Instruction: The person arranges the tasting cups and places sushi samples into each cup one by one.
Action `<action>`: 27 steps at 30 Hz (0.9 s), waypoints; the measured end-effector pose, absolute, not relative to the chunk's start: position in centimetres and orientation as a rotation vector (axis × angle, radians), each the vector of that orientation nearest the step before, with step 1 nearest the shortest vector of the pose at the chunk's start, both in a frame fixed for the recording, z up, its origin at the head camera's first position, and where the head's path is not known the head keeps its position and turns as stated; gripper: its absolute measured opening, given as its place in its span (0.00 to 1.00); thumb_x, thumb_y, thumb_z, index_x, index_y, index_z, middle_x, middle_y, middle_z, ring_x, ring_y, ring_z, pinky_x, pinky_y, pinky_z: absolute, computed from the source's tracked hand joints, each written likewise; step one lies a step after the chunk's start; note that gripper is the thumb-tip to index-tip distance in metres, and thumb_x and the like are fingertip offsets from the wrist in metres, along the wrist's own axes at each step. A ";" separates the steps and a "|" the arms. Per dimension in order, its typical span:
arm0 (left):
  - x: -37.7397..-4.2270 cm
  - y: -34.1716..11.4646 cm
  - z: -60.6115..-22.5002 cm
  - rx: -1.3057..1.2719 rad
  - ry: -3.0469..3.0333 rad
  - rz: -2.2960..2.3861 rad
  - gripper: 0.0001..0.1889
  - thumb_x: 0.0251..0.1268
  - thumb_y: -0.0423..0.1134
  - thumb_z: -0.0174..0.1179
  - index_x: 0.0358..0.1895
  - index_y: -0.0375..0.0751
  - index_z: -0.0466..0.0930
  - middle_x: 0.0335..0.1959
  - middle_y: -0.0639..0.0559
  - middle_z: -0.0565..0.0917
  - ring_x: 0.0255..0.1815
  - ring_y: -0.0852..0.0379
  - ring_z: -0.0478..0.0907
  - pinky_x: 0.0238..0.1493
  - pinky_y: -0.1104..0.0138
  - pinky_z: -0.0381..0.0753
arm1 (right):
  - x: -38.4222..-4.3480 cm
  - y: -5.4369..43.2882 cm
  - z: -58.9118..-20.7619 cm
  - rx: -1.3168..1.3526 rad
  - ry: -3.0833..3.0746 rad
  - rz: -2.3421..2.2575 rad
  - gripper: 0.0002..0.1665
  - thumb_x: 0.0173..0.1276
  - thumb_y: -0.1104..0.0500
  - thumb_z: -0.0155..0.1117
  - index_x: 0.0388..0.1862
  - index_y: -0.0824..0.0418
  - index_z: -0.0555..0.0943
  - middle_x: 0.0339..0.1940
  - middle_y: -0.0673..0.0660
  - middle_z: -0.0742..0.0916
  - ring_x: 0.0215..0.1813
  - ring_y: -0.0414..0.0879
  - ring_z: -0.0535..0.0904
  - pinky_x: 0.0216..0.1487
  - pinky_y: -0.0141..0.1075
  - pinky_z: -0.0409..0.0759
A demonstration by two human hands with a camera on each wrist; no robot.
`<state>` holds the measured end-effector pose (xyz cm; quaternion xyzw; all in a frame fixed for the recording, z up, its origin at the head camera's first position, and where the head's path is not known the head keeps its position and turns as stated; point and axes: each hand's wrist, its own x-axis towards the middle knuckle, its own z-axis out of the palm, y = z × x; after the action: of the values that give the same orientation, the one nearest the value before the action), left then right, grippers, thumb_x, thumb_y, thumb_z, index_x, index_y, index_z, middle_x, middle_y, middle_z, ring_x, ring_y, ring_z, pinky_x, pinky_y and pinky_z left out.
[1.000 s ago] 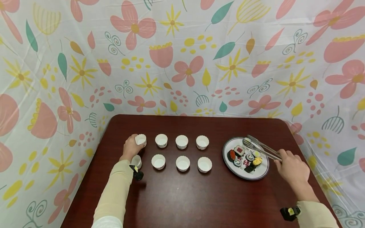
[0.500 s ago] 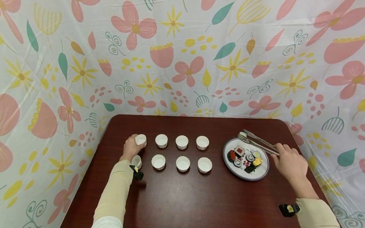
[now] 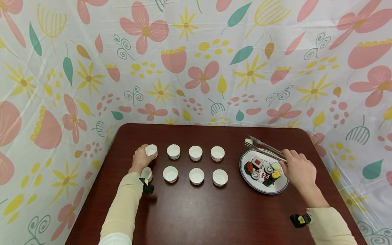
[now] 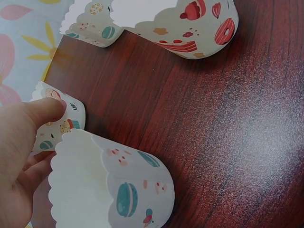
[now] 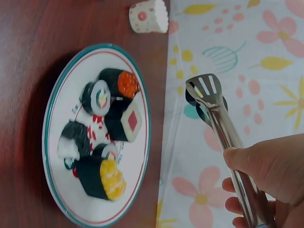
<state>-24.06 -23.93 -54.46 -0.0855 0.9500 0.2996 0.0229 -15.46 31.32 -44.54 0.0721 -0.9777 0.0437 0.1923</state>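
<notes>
My left hand grips a white paper baking cup at the back left of the table, thumb on its printed side in the left wrist view. Another baking cup stands close beside that hand. My right hand holds metal tongs by their handles. Between the tongs' slotted ends is a small sushi roll, pale on top, above the plate's far left edge; in the right wrist view the tongs mostly hide it. Several sushi pieces lie on the round plate below.
Several more baking cups stand in two rows, with a back-row cup and a front-row cup nearest the plate. The dark red wooden table backs onto a flowered cloth.
My right hand has moved left with the tongs, carrying the sushi roll from over the plate to beyond its far left edge. My left hand stays on the same cup.
</notes>
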 end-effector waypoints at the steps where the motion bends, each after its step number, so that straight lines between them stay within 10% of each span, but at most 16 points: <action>1: -24.1 -23.9 -54.5 -0.263 2.941 0.927 0.36 0.56 0.47 0.63 0.65 0.34 0.61 0.59 0.32 0.69 0.57 0.35 0.68 0.54 0.45 0.69 | -15.5 31.0 -44.5 0.214 -2.739 0.119 0.19 0.52 0.60 0.68 0.42 0.62 0.74 0.31 0.63 0.79 0.30 0.62 0.74 0.22 0.52 0.71; 27: -23.9 -23.9 -54.3 -0.263 2.926 0.946 0.36 0.56 0.49 0.63 0.65 0.35 0.62 0.59 0.33 0.69 0.57 0.35 0.69 0.54 0.46 0.69 | -18.1 24.4 -43.7 0.348 -2.755 0.144 0.20 0.55 0.57 0.68 0.45 0.61 0.75 0.34 0.59 0.80 0.32 0.57 0.74 0.26 0.48 0.74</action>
<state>-23.93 -23.87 -54.27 -0.0852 0.9477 0.3062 0.0275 -18.09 24.40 -43.71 0.1232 -0.9747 0.0509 0.1795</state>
